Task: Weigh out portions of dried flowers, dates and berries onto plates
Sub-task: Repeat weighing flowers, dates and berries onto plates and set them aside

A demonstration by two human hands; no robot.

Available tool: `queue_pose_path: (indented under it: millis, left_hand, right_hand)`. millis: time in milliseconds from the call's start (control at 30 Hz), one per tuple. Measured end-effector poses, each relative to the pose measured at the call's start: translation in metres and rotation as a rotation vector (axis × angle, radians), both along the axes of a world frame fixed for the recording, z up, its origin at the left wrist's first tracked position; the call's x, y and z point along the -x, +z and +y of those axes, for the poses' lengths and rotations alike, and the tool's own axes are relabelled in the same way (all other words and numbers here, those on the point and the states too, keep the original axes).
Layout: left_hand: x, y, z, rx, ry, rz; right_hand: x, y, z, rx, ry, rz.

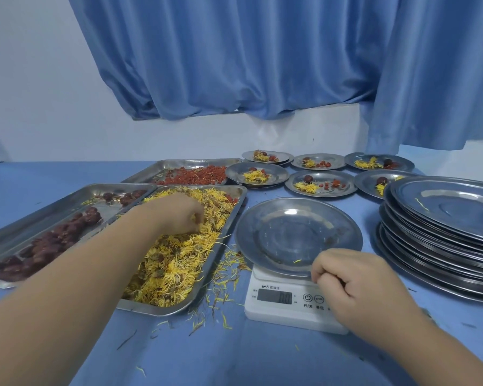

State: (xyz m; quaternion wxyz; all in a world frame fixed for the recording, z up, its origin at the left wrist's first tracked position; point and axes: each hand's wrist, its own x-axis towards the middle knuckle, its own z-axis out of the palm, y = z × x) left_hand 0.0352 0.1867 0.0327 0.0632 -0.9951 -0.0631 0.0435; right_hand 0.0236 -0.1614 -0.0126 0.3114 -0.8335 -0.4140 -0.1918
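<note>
We are pinching only a few dried flowers [176,260] in our left grip [177,215]; we cannot tell if our curled right grip [346,277] is holding the plate [290,218].

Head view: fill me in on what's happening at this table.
A person is portioning ingredients. The left hand pinches dried flowers in their tray. The right hand is curled at the near rim of the plate on the scale, apparently pinching it; the plate holds only a stray petal and the display reads zero. Six filled plates sit at the back; a stack of empty plates stands at the right.
</note>
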Motion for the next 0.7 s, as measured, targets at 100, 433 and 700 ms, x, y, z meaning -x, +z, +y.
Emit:
queue_pose_path:
  millis: [100,433,700]
  left_hand:
    - [-0.002,0.007,-0.001,-0.096,-0.033,-0.034]
    - [0.016,0.042,0.001,0.234,0.067,-0.277]
    - [0.017,0.036,0.01,0.282,0.149,-0.192]
  right_hand:
    - [0.0,0.0,-0.001,0.001,0.0,0.001]
    - [0.003,0.002,0.0,-0.008,0.006,0.024]
    - [0.005,0.004,-0.001,-0.013,0.01,0.042]
